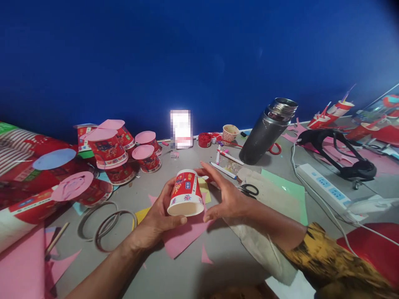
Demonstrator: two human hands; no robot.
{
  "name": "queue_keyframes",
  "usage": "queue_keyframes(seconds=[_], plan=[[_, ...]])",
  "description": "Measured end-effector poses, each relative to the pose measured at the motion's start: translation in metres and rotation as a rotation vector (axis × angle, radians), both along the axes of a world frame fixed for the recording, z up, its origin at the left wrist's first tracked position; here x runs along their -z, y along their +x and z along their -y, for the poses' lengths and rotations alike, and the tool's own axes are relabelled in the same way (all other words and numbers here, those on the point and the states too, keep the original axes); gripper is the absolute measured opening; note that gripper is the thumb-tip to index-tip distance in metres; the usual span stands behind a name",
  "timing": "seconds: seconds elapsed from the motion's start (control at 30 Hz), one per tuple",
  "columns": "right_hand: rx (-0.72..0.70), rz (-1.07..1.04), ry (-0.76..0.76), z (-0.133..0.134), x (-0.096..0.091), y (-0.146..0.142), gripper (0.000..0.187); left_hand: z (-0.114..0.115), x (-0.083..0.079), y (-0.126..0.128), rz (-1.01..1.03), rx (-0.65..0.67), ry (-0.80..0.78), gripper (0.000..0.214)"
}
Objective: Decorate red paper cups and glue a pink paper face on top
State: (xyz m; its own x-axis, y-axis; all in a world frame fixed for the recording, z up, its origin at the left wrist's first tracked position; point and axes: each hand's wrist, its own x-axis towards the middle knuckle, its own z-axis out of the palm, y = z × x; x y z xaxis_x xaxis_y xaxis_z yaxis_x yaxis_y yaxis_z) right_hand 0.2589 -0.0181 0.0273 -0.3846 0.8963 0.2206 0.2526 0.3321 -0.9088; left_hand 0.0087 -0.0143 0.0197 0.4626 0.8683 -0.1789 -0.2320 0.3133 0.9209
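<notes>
A red and white paper cup [187,189] with printed flowers is tilted so its open mouth faces me. My left hand [163,207] is wrapped round its left side, thumb near the rim. To the cup's right, my right hand [226,195] has its fingers spread; the index fingertip is close to the cup's upper edge, and I cannot tell whether it touches. Beneath the cup lies a sheet of pink paper [185,238], with yellow paper [204,190] partly hidden behind. Black-handled scissors [250,189] lie just beyond my right wrist.
Several red cups topped with pink paper [145,153] stand at left, near two tape rings [115,230]. A dark flask [264,133], markers [230,157], a white power strip [326,189] with cables and a black strap-like frame [339,151] occupy the right. A blue wall [199,62] rises behind.
</notes>
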Motion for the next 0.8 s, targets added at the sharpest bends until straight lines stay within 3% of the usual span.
queue_keyframes(seconds=[0.13, 0.3, 0.4, 0.6, 0.8], plan=[[0.011, 0.027, -0.006, 0.006, -0.003, -0.006, 0.127, 0.002, 0.004, 0.005, -0.084, 0.044, 0.124, 0.102], [0.045, 0.273, 0.308, -0.001, 0.002, -0.006, 0.116, -0.001, -0.006, -0.002, -0.251, 0.011, 0.396, 0.102], [0.025, 0.341, 0.422, -0.003, 0.004, -0.007, 0.111, -0.004, -0.007, -0.007, -0.364, 0.048, 0.508, 0.099], [-0.039, 0.364, 0.449, -0.003, 0.001, -0.008, 0.113, -0.01, -0.008, -0.015, -0.491, 0.066, 0.588, 0.092], [-0.102, 0.385, 0.389, 0.0, -0.004, -0.008, 0.115, -0.013, -0.017, -0.02, -0.585, 0.195, 0.63, 0.081]])
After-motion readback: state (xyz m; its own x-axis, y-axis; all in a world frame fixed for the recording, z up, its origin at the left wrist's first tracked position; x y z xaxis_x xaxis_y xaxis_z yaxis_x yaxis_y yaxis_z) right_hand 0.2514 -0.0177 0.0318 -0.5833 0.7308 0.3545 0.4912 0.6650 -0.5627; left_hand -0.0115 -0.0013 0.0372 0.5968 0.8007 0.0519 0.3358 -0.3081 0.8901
